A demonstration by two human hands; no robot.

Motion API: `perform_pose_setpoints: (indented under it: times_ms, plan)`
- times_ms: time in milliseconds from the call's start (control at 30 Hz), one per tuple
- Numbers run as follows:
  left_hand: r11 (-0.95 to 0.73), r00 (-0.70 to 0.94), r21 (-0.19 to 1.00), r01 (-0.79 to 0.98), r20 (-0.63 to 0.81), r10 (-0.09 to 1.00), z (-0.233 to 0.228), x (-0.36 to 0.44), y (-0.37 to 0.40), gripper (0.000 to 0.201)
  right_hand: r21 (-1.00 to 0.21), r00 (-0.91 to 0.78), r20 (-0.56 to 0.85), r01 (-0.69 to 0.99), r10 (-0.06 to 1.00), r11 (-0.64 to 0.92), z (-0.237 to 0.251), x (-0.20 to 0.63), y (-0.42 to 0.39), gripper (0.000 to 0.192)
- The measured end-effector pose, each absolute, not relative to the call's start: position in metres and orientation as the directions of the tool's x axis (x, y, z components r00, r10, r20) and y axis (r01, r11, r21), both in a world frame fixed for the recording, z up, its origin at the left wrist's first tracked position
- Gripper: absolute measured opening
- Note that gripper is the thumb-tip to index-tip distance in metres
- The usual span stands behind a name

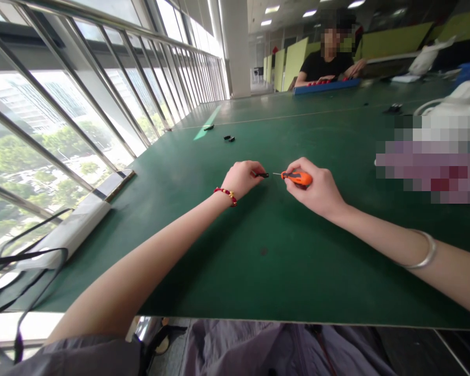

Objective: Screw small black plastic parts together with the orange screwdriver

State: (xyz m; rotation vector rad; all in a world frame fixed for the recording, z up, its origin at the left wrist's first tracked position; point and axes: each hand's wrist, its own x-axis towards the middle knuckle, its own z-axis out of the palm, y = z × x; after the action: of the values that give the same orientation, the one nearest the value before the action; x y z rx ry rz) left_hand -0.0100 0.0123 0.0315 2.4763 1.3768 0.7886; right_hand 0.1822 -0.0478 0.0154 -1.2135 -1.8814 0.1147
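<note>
Left hand (241,178) is curling closed, pinching a small black part (261,175) between fingertips, just above the green surface (235,261). Right hand (315,189) is gripping an orange-handled screwdriver (297,177), fingers wrapping the handle; its thin metal shaft is pointing left toward the black part, tip just beside it, contact too small to tell. A red beaded bracelet (226,194) is sitting on the left wrist, a silver bangle (423,253) on the right forearm.

Farther up the surface, a few small black pieces (229,138) are lying loose, well apart from the hands. A white power strip (76,224) with black cables is lying along the left edge by the window railing. At the far end another person in a black shirt (325,65) is sitting with hands at a blue tray (327,86). White bags are resting at the far right.
</note>
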Motion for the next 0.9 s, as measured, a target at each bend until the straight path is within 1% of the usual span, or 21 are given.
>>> perform_pose_setpoints:
  times_ms: [100, 233, 333, 467, 600, 767, 900]
  plan:
    - [-0.560, 0.425, 0.363, 0.745, 0.389, 0.817, 0.025, 0.001, 0.014, 0.016, -0.541, -0.116, 0.590, 0.677, 0.799, 0.498, 0.014, 0.182, -0.046, 0.012]
    - [-0.578, 0.413, 0.354, 0.736, 0.442, 0.796, 0.013, 0.004, 0.010, 0.017, -0.566, -0.076, 0.614, 0.651, 0.786, 0.505, 0.015, 0.182, -0.044, 0.010]
    - [-0.603, 0.437, 0.338, 0.722, 0.453, 0.777, 0.009, 0.004, 0.007, 0.018, -0.544, -0.071, 0.652, 0.649, 0.755, 0.531, 0.017, 0.181, -0.046, 0.008]
    - [-0.615, 0.470, 0.307, 0.727, 0.430, 0.771, 0.008, 0.004, 0.006, 0.018, -0.490, -0.088, 0.696, 0.666, 0.712, 0.562, 0.019, 0.180, -0.050, 0.007]
    - [-0.594, 0.447, 0.319, 0.739, 0.426, 0.786, 0.008, 0.004, 0.007, 0.018, -0.455, -0.075, 0.750, 0.664, 0.658, 0.594, 0.022, 0.181, -0.054, 0.010]
    - [-0.551, 0.405, 0.341, 0.762, 0.412, 0.816, 0.008, 0.004, 0.007, 0.017, -0.456, -0.086, 0.751, 0.650, 0.655, 0.608, 0.024, 0.181, -0.056, 0.011]
    - [-0.540, 0.391, 0.338, 0.771, 0.418, 0.820, 0.008, 0.004, 0.008, 0.017, -0.443, -0.114, 0.756, 0.635, 0.645, 0.632, 0.024, 0.181, -0.057, 0.010]
